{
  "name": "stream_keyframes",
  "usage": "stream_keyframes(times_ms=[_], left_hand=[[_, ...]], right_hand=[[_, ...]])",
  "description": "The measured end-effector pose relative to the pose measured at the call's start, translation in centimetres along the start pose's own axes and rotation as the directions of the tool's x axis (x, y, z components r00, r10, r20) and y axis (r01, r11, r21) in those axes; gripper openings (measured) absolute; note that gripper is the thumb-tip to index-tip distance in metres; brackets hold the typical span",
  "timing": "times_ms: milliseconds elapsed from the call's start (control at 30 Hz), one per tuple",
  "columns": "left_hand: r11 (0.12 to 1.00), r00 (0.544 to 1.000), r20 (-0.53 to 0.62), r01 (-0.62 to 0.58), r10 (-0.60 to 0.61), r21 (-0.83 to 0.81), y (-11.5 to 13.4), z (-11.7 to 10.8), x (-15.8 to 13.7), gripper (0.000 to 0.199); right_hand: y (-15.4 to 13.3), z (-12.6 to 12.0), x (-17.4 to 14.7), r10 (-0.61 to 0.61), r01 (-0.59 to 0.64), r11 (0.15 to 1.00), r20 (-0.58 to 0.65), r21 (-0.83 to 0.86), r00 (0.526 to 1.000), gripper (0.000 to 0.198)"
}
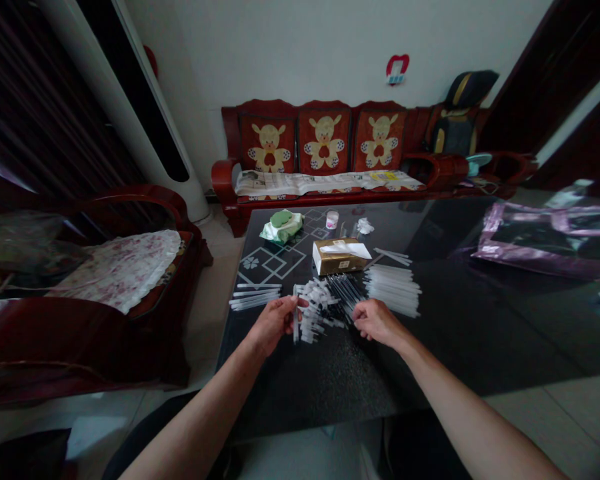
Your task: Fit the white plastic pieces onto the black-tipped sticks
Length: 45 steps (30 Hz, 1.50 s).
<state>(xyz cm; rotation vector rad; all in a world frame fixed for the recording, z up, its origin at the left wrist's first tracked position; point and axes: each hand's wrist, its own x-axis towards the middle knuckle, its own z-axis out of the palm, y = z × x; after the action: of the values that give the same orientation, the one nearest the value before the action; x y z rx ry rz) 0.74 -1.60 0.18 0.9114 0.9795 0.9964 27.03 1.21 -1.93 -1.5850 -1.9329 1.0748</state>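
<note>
Our left hand (283, 315) pinches a pale tube (295, 328) over the dark worktop (445, 327), beside a pile of small white pieces (317, 293). Our right hand (377, 320) is at the near end of the black sticks (344, 291); we cannot tell whether it grips one. White tubes (393, 291) lie to our right, fewer to our left. Behind the piles we see a tissue box (340, 263), wipes (283, 228) and a sofa (225, 176).

A pale, slim tube (296, 331) stands roughly upright in the left hand (277, 321). Thin dark sticks (343, 292) lie bundled aslant between heaped small whitish pieces (315, 293) and a row of whitish tubes (394, 291).
</note>
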Motion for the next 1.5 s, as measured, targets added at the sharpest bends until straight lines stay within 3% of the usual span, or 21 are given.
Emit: stream_keyframes(times_ms=[133, 267, 400, 467, 533, 633, 733, 800, 867, 933, 1000, 1100, 1233, 1500], left_hand=[[0.999, 0.999, -0.032, -0.005, 0.003, -0.039, -0.2, -0.4, 0.3, 0.039], [0.999, 1.000, -0.019, -0.001, 0.000, -0.039, -0.5, 0.0, 0.2, 0.038], [0.999, 1.000, -0.024, -0.009, 0.007, -0.046, -0.8, 0.2, 0.1, 0.036], [0.999, 0.998, -0.055, -0.015, 0.012, -0.045, -0.8, 0.4, 0.1, 0.036], [0.998, 0.997, -0.073, -0.036, 0.032, -0.051, -0.9, 0.7, 0.0, 0.035], [0.995, 0.995, -0.051, -0.086, 0.084, -0.048, -0.9, 1.5, -0.1, 0.033], [0.993, 0.993, -0.010, -0.114, 0.114, 0.025, -0.8, 2.0, -0.2, 0.032], [0.973, 0.988, 0.008, -0.152, 0.153, 0.174, -0.6, 1.8, -0.2, 0.030], [0.871, 0.971, 0.038, -0.231, 0.238, 0.434, -0.4, 1.1, -0.3, 0.023], [0.658, 0.943, 0.139, -0.313, 0.303, 0.685, -0.3, 0.3, -0.5, 0.012], [0.462, 0.924, 0.261, -0.368, 0.280, 0.807, -0.6, -0.1, -1.0, 0.006], [0.294, 0.919, 0.342, -0.387, 0.195, 0.874, -1.3, -0.1, -1.6, 0.012], [0.175, 0.924, 0.363, -0.380, 0.123, 0.908, -2.0, 0.2, -1.9, 0.014], [0.125, 0.908, 0.405, -0.416, 0.104, 0.901, -1.7, 0.1, -2.2, 0.013]], right_hand=[[0.6, 0.3, -0.2, 0.000, 0.006, 0.993, 0.049, -0.116, 0.999, 0.010], [-0.2, 0.0, -0.2, -0.093, 0.084, 0.964, -0.026, -0.253, 0.995, 0.010], [-1.4, 0.2, -0.5, -0.243, 0.196, 0.928, -0.118, -0.316, 0.963, 0.010], [-2.3, 0.9, -0.9, -0.243, 0.220, 0.950, -0.082, -0.223, 0.966, 0.013], [-3.2, 1.9, -1.4, -0.183, 0.183, 0.983, 0.020, 0.000, 0.983, 0.020], [-4.4, 3.3, -1.9, -0.166, 0.098, 0.938, 0.182, 0.333, 0.969, 0.033], [-4.8, 4.0, -1.9, -0.187, 0.057, 0.888, 0.246, 0.456, 0.951, 0.032], [-4.6, 3.8, -1.5, -0.161, 0.036, 0.883, 0.228, 0.469, 0.960, 0.032], [-4.0, 3.3, -1.1, -0.114, 0.024, 0.889, 0.171, 0.457, 0.979, 0.033], [-3.4, 2.5, -0.9, -0.060, 0.003, 0.901, 0.118, 0.435, 0.991, 0.035], [-3.0, 1.9, -0.8, -0.023, -0.020, 0.907, 0.097, 0.421, 0.995, 0.037], [-2.8, 1.5, -1.0, -0.014, -0.026, 0.909, 0.093, 0.415, 0.996, 0.037], [-3.1, 1.5, -1.2, -0.022, -0.020, 0.913, 0.099, 0.408, 0.995, 0.037], [-3.3, 1.4, -1.3, -0.007, -0.050, 0.920, 0.142, 0.389, 0.990, 0.039]])
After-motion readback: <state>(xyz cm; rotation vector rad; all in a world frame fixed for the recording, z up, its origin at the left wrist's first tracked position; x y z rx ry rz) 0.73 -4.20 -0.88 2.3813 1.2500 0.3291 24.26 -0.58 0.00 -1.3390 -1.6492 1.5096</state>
